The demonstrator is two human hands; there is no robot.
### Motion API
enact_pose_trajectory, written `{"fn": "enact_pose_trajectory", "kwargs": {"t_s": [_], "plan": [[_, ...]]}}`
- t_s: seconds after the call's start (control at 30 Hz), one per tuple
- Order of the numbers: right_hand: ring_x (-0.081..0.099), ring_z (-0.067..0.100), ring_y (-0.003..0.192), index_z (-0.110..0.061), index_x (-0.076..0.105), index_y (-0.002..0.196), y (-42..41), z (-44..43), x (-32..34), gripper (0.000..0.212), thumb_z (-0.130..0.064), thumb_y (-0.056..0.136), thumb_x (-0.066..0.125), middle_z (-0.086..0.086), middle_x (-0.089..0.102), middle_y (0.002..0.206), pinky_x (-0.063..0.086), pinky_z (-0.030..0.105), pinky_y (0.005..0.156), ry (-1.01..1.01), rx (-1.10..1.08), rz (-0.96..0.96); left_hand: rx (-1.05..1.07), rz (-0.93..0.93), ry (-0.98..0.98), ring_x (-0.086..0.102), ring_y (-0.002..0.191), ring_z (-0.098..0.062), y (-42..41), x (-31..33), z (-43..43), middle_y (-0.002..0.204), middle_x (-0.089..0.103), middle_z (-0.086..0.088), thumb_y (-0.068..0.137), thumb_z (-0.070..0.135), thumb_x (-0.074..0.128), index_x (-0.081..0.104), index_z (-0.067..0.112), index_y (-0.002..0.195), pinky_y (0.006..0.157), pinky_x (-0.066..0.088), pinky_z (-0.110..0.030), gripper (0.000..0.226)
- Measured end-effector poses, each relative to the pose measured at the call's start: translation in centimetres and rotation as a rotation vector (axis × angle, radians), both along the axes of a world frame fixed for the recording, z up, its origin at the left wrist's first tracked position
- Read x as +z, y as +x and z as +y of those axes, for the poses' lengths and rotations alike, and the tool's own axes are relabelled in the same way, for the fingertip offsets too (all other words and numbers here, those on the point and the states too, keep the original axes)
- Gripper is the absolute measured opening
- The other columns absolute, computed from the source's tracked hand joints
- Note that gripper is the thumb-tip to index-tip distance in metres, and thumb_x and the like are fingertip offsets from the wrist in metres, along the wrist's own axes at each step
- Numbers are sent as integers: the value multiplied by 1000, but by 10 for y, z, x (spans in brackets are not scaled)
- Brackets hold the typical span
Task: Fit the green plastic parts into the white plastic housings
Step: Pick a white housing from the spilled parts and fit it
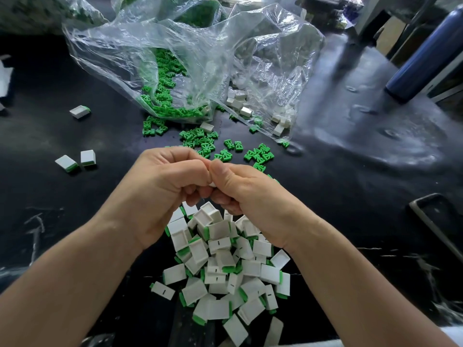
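Above the pile of fitted housings [225, 266]: the left hand [160, 181] and the right hand [240, 189] meet, backs toward the camera, fingertips pressed together.
Left hand: fingers curled in, pinching the white housing [212, 184] at the spot where the two hands touch.
Right hand: fingers curled likewise, thumb on top, gripping the same white housing from the other side.
White housing: only a thin white edge shows between the hands, over the far edge of the pile; whether a green part sits in it cannot be told.
Pile: white housings, many with a green edge at one end, heaped on the black tabletop [75, 209] below the wrists and between the forearms.
Loose green parts [200, 141]: scattered on the tabletop just beyond the pile, behind the hands.
Clear bag [190, 58]: farther beyond the pile, crumpled, its mouth open toward it.
Bagged green parts [165, 91]: in the bag's left side, spilling out toward the pile.
Bagged white housings [240, 103]: in the bag's right side, beyond the pile.
Stray housings [88, 157]: three with green ends, well left of the pile; two lie side by side, one farther off.
Blue bottle [426, 53]: far beyond the pile to the right.
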State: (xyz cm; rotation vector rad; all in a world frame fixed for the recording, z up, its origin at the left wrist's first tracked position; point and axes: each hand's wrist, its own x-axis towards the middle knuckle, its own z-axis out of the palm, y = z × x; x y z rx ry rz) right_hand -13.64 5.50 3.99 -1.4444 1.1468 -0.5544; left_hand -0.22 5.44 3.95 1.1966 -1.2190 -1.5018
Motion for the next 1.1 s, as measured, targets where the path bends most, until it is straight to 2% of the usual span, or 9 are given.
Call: {"fn": "enact_pose_trajectory", "kwargs": {"t_s": [0.2,0.3,0.4,0.53,0.6,0.77,0.83,0.97,1.1], "plan": [[44,-5,51,-20,55,80,2,0,-2,34,-36,98,31,-1,55,82,33,7,52,22,-1,-25,15,13,33,43,68,-30,0,-1,-1,64,51,-21,53,3,54,56,-2,55,57,35,-31,6],[44,-4,53,-15,58,89,3,0,-4,34,-35,99,32,2,57,87,33,7,53,14,-10,-12,16,10,45,41,64,-29,2,-1,-1,57,50,-17,53,2,53,53,-5,57,58,36,-32,9],[43,-1,57,-9,59,95,4,0,-5,36,-33,99,34,5,58,89,32,14,57,-24,-4,23,18,17,48,41,53,-23,1,0,0,47,49,-10,51,1,52,54,-2,52,45,37,-20,4],[34,5,58,7,57,97,-2,-1,-1,46,-31,99,32,10,48,82,31,16,56,-30,20,-16,19,53,39,42,62,-27,1,-1,-1,55,52,-15,53,1,53,57,-3,55,58,38,-30,6],[33,6,59,13,55,101,-4,-1,-1,51,-32,100,30,12,48,85,31,12,52,-8,46,-45,8,56,41,42,56,-24,1,-1,0,50,50,-10,54,3,54,59,2,51,52,37,-26,6],[37,3,51,1,62,86,-6,-4,-1,57,-44,96,28,1,51,66,32,12,47,76,28,-77,-51,75,58,43,45,-12,2,1,-1,49,50,-8,45,-1,63,68,6,56,44,36,-18,14],[38,5,50,-4,63,82,-8,-5,1,61,-54,89,29,-1,48,61,32,14,46,124,6,-117,-51,95,67,44,45,-9,2,2,-2,53,53,-8,42,13,66,73,6,64,48,37,-20,25],[40,10,54,-9,63,82,-10,-8,1,62,-60,81,27,16,54,84,31,16,45,184,-14,-209,-24,138,84,47,47,-6,3,3,-3,62,60,-7,44,21,67,76,9,69,72,34,-34,29],[40,12,55,-5,64,87,-10,-9,-4,63,-52,94,22,23,55,91,31,17,45,171,1,-180,-53,122,82,49,49,-9,4,4,-2,60,65,-4,44,21,68,76,11,67,70,35,-34,27]]}}
